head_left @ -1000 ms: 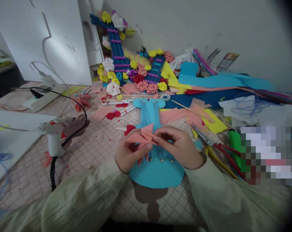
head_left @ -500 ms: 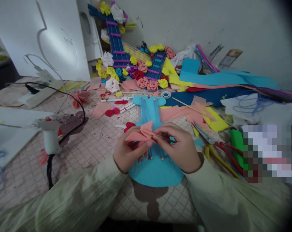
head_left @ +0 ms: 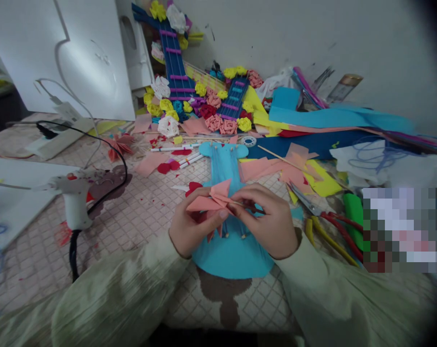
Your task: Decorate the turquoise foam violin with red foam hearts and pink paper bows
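Observation:
My left hand point(head_left: 191, 229) is closed on a folded salmon-pink paper flower point(head_left: 220, 189), whose pointed petals spread above the fingers. In a pinch at the flower's right side, my right hand point(head_left: 274, 224) grips a thin wooden stick point(head_left: 252, 208). The stick's left tip meets the folds of the paper, though the fingers partly hide the contact. Below both hands lies a light-blue guitar-shaped cutout point(head_left: 233, 262) with blue strings along its neck and a rounded body.
At left lies a white glue gun point(head_left: 75, 205) with a black cable. Red-handled scissors point(head_left: 323, 212) and a green object point(head_left: 354, 212) are at right. Pink paper scraps point(head_left: 294, 164) and markers point(head_left: 191, 160) lie beyond my hands. Decorated dark-blue guitars point(head_left: 177, 67) lean behind among paper flowers.
Both hands stay almost in place around the flower. The stick's right end has shifted slightly right and down in my right fingers.

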{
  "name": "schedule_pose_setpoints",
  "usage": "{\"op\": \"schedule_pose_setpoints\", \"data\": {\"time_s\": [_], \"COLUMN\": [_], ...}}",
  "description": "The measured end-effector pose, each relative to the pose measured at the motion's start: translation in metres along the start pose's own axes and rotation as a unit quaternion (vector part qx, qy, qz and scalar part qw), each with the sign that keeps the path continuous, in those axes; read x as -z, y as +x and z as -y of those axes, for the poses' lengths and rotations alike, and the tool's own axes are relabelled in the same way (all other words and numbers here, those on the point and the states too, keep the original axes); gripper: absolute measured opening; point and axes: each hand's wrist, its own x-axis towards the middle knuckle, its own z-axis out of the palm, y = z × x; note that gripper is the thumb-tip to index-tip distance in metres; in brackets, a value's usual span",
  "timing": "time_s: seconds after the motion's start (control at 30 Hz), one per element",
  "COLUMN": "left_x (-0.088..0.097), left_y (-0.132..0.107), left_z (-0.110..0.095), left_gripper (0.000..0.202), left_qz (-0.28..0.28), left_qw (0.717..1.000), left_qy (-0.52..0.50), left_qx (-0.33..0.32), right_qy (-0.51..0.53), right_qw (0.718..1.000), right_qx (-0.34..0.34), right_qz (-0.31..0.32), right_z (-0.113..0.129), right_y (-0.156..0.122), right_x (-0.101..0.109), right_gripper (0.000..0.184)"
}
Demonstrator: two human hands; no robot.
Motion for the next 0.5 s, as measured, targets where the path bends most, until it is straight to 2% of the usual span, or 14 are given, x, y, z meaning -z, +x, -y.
{"op": "schedule_pose_setpoints", "data": {"time_s": [0.23, 0.5], "left_x": [0.001, 0.0027], "left_y": [0.0001, 0.002], "left_z": [-0.0002, -0.0064], "left_gripper": [0.022, 0.016], "left_qz": [-0.014, -0.038], "left_qw": [0.998, 0.999], "left_qy": [-0.036, 0.013], "left_qx": [0.047, -0.014], "right_qy": [0.006, 0.002], "right_qw": [1.0, 1.0], "right_qx": [-0.006, 0.001], "right_qz": [0.001, 0.005], "right_z": [0.0012, 0.0013], "right_y": [-0.0002, -0.0016], "right_x": [0.0001, -0.0002], "right_gripper": [0.005, 0.004]}}
